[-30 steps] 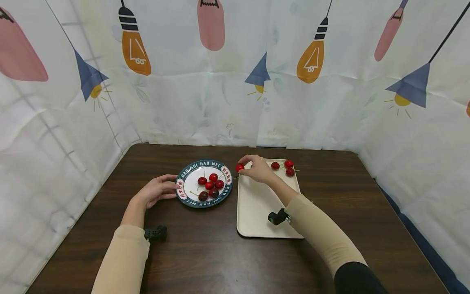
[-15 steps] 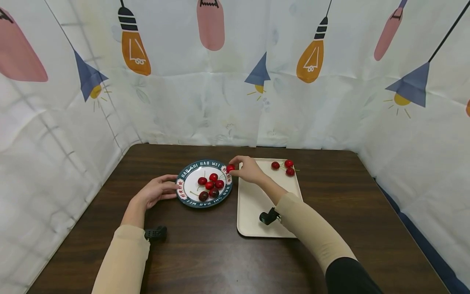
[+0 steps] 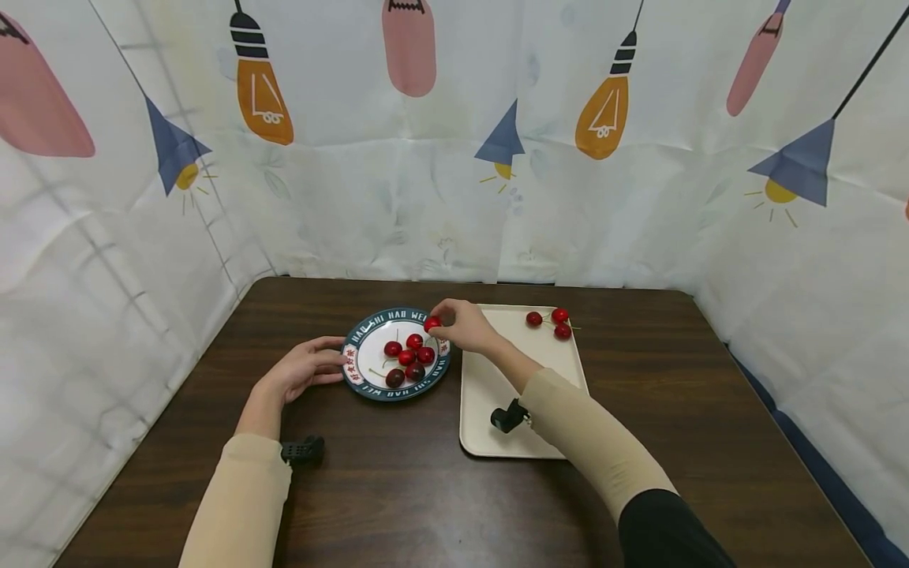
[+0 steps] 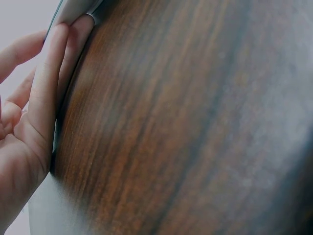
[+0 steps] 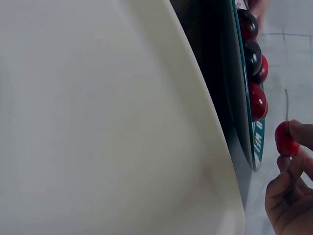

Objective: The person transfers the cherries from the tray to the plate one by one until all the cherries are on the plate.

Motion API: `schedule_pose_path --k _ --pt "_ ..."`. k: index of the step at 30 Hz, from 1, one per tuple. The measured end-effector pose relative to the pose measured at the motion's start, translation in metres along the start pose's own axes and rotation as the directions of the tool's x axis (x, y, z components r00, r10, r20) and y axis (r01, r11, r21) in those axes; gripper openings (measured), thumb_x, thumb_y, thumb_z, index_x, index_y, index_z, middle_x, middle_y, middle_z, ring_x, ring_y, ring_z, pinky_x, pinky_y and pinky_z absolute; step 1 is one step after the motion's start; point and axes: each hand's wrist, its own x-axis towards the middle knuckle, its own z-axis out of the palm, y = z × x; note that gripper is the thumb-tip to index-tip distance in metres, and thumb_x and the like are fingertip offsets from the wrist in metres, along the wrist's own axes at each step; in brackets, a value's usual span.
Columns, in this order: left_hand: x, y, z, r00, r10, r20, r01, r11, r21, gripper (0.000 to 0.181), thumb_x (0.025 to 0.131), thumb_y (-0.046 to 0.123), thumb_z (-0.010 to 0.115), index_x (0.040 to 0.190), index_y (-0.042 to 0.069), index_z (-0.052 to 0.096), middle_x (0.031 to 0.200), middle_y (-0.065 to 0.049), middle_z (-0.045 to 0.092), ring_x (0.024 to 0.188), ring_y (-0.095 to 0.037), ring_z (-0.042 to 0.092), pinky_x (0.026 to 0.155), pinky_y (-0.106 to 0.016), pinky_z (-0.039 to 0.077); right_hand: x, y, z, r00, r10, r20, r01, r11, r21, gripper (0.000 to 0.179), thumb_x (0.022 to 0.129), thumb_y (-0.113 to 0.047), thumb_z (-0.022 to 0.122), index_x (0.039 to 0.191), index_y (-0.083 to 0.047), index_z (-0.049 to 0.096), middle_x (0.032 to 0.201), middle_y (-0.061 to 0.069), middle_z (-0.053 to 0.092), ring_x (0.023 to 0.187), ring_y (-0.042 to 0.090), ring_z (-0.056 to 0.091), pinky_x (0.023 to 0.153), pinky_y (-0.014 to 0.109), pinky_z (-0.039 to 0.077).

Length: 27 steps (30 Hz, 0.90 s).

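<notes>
My right hand (image 3: 465, 326) pinches a red cherry (image 3: 432, 323) between thumb and fingers, over the right far rim of the round plate (image 3: 360, 381). In the right wrist view, this cherry (image 5: 286, 139) has its green stem pointing up, beside the plate's edge (image 5: 239, 93). Several red and dark cherries (image 3: 406, 357) lie in the plate's white middle. My left hand (image 3: 305, 369) touches the plate's left rim with its fingers nearly straight. In the left wrist view, the left fingers (image 4: 46, 83) reach along the plate's underside and edge.
A cream rectangular tray (image 3: 497, 394) lies right of the plate, under the right forearm. Several cherries (image 3: 561, 331) sit at its far right corner. The dark wooden table (image 3: 383, 489) has a patterned white curtain (image 3: 426, 205) behind it.
My right hand has moved left with the cherry, from the tray's far left corner to over the plate's rim. The left hand and the plate have stayed in place.
</notes>
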Motion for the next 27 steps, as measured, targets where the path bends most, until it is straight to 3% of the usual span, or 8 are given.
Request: schedule_pose_path --k 7,16,27 --pt "-0.001 0.0 0.001 1.0 -0.002 0.007 0.002 1.0 -0.009 0.068 0.103 0.016 0.065 0.16 0.003 0.029 0.142 -0.025 0.044 0.102 -0.018 0.068 0.092 -0.035 0.058 -0.004 0.005 -0.003 1.0 0.006 -0.008 -0.006 1.0 -0.013 0.035 0.096 -0.024 0.075 0.123 -0.004 0.069 0.119 0.008 0.068 0.112 0.023 0.061 0.097 0.037 0.054" --pt "-0.002 0.0 0.002 1.0 0.0 0.008 0.0 1.0 -0.009 0.067 0.103 0.016 0.065 0.159 0.002 0.03 0.143 -0.026 0.044 0.102 -0.019 0.069 0.093 -0.035 0.058 -0.017 0.02 -0.021 1.0 -0.02 -0.005 0.02 1.0 -0.023 0.026 0.095 -0.02 0.076 0.116 -0.005 0.071 0.111 0.006 0.068 0.103 0.026 0.061 0.082 0.036 0.054" --pt "0.0 -0.001 0.0 1.0 -0.002 -0.004 0.002 1.0 0.019 0.069 0.102 0.018 0.066 0.159 0.004 0.031 0.141 -0.025 0.045 0.103 -0.018 0.068 0.093 -0.034 0.058 -0.037 0.038 -0.049 1.0 0.0 0.002 0.0 0.997 -0.077 0.027 0.095 -0.019 0.074 0.118 -0.005 0.071 0.109 0.007 0.069 0.109 0.03 0.061 0.097 0.042 0.053"
